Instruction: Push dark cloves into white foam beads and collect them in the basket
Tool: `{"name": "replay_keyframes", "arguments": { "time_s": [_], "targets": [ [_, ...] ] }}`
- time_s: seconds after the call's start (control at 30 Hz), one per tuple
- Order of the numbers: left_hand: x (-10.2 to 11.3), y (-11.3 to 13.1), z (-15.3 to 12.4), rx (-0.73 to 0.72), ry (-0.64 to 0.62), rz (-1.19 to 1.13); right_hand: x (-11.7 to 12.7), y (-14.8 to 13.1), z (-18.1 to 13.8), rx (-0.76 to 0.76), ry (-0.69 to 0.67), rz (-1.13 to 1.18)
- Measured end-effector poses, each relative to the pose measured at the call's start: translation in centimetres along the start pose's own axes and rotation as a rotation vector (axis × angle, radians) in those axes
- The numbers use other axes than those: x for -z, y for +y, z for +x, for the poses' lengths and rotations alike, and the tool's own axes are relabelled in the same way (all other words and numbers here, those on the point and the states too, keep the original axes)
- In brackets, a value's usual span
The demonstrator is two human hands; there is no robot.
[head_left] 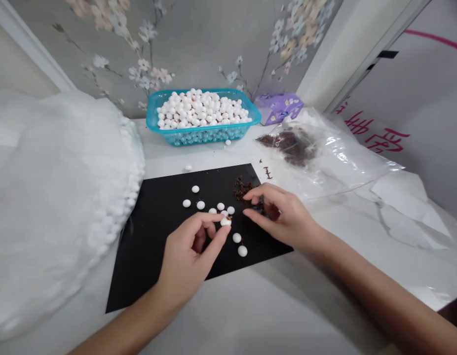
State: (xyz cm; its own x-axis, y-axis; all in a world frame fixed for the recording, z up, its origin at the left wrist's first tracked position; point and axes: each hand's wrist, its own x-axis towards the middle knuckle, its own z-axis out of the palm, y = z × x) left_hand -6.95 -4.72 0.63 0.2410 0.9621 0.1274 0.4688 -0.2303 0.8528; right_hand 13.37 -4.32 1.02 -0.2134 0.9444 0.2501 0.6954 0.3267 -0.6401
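Observation:
Over the black mat (147, 256), my left hand (193, 241) pinches a small white ball (225, 222) between thumb and forefinger. A bit of reddish brown shows at the top of this ball. My right hand (280, 212) hovers to the right, thumb and forefinger apart, with nothing visible between their tips. Just beyond its fingertips lies a loose heap of small brown pieces (241, 188), partly hidden by the hand. Several other white balls (201, 205) are scattered on the mat around my left hand, and two (237, 238) lie nearer to me.
A blue plastic basket (204, 135) heaped with white balls stands at the back. Beside it are a purple packet (278, 107) and a clear plastic bag (339, 162) containing brown pieces. On the left bulges a large white bag (65, 207). Stray balls (187, 168) lie behind the mat.

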Motion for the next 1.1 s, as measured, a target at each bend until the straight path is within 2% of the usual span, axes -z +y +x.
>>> {"name": "replay_keyframes", "arguments": {
  "time_s": [0.1,0.17,0.3,0.4,0.5,0.63,0.73,0.9,1.1],
  "targets": [
    [0.5,-0.7,0.6,-0.231,0.076,0.34,0.6,0.9,0.5,-0.084,-0.053,-0.205],
    [0.6,-0.9,0.9,-0.295,0.083,0.479,0.8,1.3,0.6,-0.119,-0.093,-0.252],
    [0.6,-0.9,1.2,-0.193,0.09,0.562,0.5,1.3,0.6,-0.116,-0.136,-0.247],
    [0.8,-1.0,1.5,-0.09,0.074,0.535,0.5,1.1,0.5,-0.1,-0.138,-0.236],
    [1.4,-1.2,1.9,-0.062,0.104,0.501,0.7,0.9,0.5,-0.095,-0.151,-0.241],
    [2.4,-1.7,2.9,-0.041,0.234,0.675,1.4,1.0,0.4,-0.027,-0.212,-0.255],
    [2.8,-2.2,3.4,0.001,0.182,0.749,1.8,1.3,0.4,-0.005,-0.233,-0.287],
    [2.9,-2.6,3.8,0.008,0.147,0.649,1.8,1.5,0.5,-0.002,-0.256,-0.26],
    [1.8,-1.3,2.4,0.016,0.301,0.069,1.5,1.2,0.5,-0.027,-0.195,-0.156]
  ]
}}
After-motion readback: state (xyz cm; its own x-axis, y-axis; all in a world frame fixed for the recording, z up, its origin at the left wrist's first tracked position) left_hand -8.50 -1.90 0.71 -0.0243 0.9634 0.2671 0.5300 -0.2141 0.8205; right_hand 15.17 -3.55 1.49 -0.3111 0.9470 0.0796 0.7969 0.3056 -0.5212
